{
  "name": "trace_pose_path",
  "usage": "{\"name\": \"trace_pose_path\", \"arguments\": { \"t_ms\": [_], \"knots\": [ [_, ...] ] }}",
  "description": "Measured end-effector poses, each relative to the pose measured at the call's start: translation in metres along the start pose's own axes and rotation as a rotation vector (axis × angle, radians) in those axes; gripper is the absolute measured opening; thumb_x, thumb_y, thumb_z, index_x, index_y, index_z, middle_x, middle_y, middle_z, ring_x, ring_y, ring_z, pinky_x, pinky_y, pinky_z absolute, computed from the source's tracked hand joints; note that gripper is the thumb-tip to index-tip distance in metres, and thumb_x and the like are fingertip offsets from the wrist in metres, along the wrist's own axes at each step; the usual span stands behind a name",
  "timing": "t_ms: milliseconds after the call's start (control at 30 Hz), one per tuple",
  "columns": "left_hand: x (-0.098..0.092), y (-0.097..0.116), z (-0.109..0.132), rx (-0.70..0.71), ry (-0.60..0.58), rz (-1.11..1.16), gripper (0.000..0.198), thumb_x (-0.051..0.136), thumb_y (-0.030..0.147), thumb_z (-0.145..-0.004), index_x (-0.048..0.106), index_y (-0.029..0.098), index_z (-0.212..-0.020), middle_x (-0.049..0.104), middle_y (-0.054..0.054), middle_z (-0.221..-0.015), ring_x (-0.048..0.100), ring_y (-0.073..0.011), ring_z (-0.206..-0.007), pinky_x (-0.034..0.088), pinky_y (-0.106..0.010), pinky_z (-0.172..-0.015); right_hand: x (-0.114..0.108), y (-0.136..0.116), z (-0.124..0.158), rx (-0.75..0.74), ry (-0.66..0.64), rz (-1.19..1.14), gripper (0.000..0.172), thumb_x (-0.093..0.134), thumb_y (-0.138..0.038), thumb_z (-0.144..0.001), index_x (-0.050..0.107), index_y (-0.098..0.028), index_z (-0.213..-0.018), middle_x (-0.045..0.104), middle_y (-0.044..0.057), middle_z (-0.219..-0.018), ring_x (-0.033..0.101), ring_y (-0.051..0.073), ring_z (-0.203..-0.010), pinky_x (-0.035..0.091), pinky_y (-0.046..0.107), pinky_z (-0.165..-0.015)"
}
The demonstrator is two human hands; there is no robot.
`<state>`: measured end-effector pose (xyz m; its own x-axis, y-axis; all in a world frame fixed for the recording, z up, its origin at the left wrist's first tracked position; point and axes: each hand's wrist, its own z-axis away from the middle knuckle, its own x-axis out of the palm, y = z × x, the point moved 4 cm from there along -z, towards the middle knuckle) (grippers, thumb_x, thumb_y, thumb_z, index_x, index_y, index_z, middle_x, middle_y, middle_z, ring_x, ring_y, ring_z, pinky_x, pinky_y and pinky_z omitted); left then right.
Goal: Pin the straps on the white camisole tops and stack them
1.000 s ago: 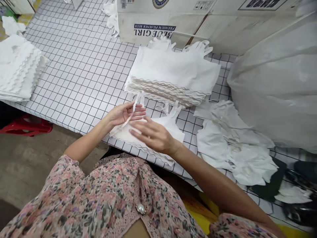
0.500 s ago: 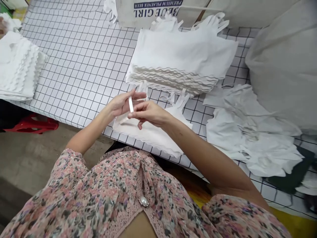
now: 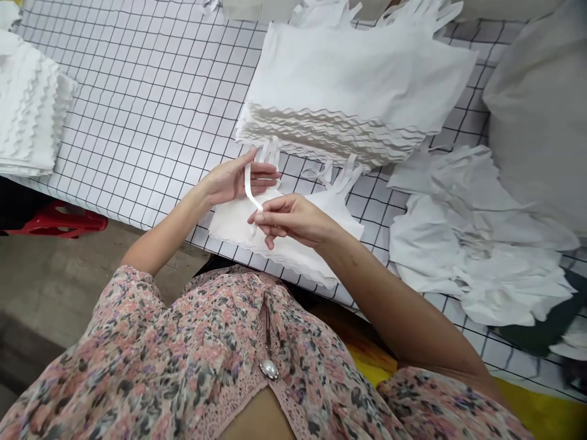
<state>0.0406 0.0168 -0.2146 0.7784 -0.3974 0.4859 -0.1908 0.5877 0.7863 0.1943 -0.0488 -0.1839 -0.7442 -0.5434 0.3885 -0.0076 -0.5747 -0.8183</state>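
Note:
A white camisole-like top [image 3: 302,253] with thin straps lies flat at the table's near edge, its wavy hem toward me. My right hand [image 3: 288,221] pinches one narrow white strap [image 3: 249,188] between thumb and fingertips, just above the garment. The strap runs up to my left hand [image 3: 241,178], where it loops by the thumb. That hand is open, its fingers stretched out to the right. More straps [image 3: 346,177] stick up loosely from the garment's right shoulder.
Behind lies a tall stack of white tops [image 3: 358,85] with wavy hems. Crumpled white garments [image 3: 468,244] lie to the right, beside a large pale bag [image 3: 541,110]. Another white pile [image 3: 27,110] sits far left on the checked table [image 3: 151,79]. A red stool [image 3: 59,220] stands below.
My right hand has moved slightly right and down, drawing the strap longer between the hands. My left fingers have straightened. The view has tilted down, taking the box lettering out of sight.

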Motion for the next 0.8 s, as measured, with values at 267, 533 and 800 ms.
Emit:
{"name": "trace_pose_path", "arguments": {
  "t_ms": [267,533,800],
  "knots": [
    [0.012,-0.033,0.056,-0.033,0.196,-0.007,0.045,0.096,0.048,-0.076,0.083,0.015,-0.104,0.085,-0.011,-0.100,0.080,-0.0179,-0.083,0.067,-0.034,-0.085,-0.024,-0.010,-0.004,-0.149,0.275,-0.131,0.054,0.104,-0.057,-0.059,0.072,-0.016,-0.075,0.068,0.000,-0.065,0.048,0.005,-0.045,0.060,0.027,-0.047],
    [0.026,-0.036,0.058,0.208,0.374,-0.132,0.037,0.096,0.046,-0.073,0.081,0.016,-0.086,0.077,-0.003,-0.075,0.068,-0.0086,-0.061,0.061,-0.025,-0.067,-0.043,-0.018,0.011,-0.487,0.627,0.670,0.045,0.084,-0.056,-0.085,0.076,-0.023,-0.114,0.077,0.010,-0.110,0.073,0.023,-0.089,0.065,0.043,-0.080],
    [0.038,-0.012,0.047,0.398,0.366,-0.429,0.028,0.083,0.045,-0.089,0.076,0.018,-0.085,0.074,-0.003,-0.082,0.065,-0.0110,-0.069,0.054,-0.027,-0.067,-0.038,-0.032,0.007,-0.560,0.401,0.988,0.016,0.072,-0.040,-0.098,0.083,-0.028,-0.100,0.077,0.005,-0.091,0.067,0.025,-0.103,0.057,0.046,-0.097]
  ]
}}
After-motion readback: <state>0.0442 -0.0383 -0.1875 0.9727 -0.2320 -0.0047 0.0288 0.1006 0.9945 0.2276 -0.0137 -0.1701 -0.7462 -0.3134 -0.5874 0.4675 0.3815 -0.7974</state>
